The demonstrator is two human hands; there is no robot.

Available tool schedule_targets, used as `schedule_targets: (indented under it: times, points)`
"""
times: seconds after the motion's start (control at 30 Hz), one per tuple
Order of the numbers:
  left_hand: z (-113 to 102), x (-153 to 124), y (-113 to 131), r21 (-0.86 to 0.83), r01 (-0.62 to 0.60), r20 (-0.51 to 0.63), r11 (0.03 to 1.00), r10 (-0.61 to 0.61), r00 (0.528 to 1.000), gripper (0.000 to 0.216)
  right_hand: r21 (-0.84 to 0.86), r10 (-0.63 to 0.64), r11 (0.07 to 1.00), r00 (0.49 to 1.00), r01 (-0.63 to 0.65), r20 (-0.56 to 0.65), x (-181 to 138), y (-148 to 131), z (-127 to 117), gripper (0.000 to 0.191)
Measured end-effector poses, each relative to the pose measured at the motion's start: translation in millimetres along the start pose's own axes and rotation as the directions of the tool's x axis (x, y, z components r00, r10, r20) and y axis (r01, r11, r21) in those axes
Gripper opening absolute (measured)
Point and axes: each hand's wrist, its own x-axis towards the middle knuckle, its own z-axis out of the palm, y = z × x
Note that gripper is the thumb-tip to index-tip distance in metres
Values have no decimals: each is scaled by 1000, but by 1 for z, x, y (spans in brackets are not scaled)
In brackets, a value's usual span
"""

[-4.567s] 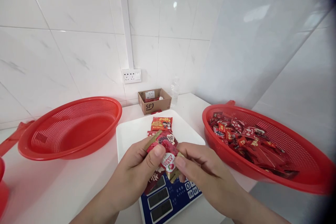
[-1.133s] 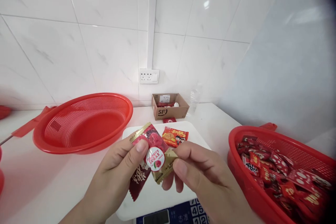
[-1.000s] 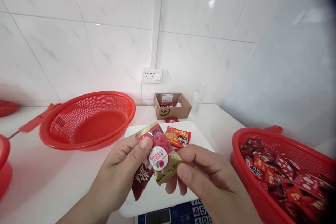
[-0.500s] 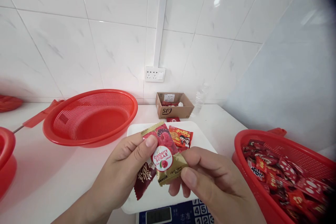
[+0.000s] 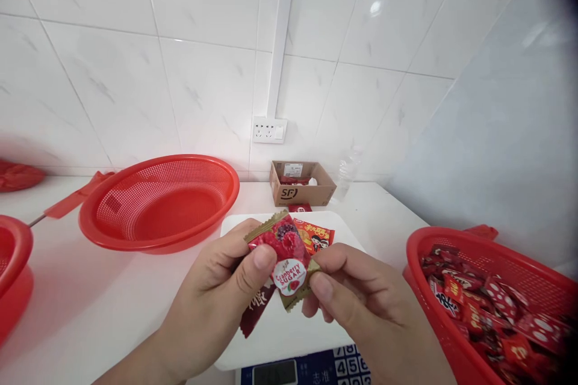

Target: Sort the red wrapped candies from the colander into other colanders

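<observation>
Between my two hands is a pink and gold candy packet (image 5: 284, 237) labelled "Cranberry SUGAR". My left hand (image 5: 226, 283) is closed, its thumb pressing the packet's left side. A dark red wrapped candy (image 5: 258, 311) sticks out below the same fingers. My right hand (image 5: 361, 301) pinches the packet's gold lower-right corner between thumb and fingertips. Under and behind the hands lies the white tray (image 5: 253, 343) of a scale, with a blue keypad and display (image 5: 275, 372) at its front. A red and yellow snack packet (image 5: 318, 236) rests on the tray, partly hidden by the candy packet.
To the left stands a large red perforated basket (image 5: 176, 243), with another red basket (image 5: 15, 264) at the edge. A red basket (image 5: 433, 289) of wrapped candies is at right. Behind the tray are a small cardboard box (image 5: 309, 194) and a clear plastic bottle (image 5: 347, 174).
The cranberry packet's gold end has become bent and bunched at my right fingertips. The packet's printed label has turned slightly and shifted a little to the right. Both hands keep their hold.
</observation>
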Motion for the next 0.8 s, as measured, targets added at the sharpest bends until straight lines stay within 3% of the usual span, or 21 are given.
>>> schedule_targets:
  times: [0.23,0.37,0.47,0.57,0.63,0.73,0.8]
  points:
    - [3,1,-3,4,-75,-80,997,75,994,43,-34,-54,998,998,52,-45,0,2,2,20]
    - [1,2,-3,94,-33,-131,995,46,990,37,-72,-157,986,977,147,-148,-1,6,2,12]
    - [-2,4,-4,132,-27,-123,991,44,991,36,-166,-371,926,904,340,-215,-3,10,5,9]
    - [-2,4,-5,148,-51,-108,988,67,992,33,-278,-590,803,772,527,-239,-3,16,12,24]
    - [-2,4,-5,147,-77,-89,986,91,992,36,-384,-687,715,689,584,-231,-2,20,15,31]
    - [-2,2,-5,156,-136,-37,978,143,989,44,-517,-780,578,614,631,-123,1,22,16,32]
    - [-2,2,-6,192,-143,-24,971,150,988,43,-566,-803,512,593,646,-49,4,21,15,30]
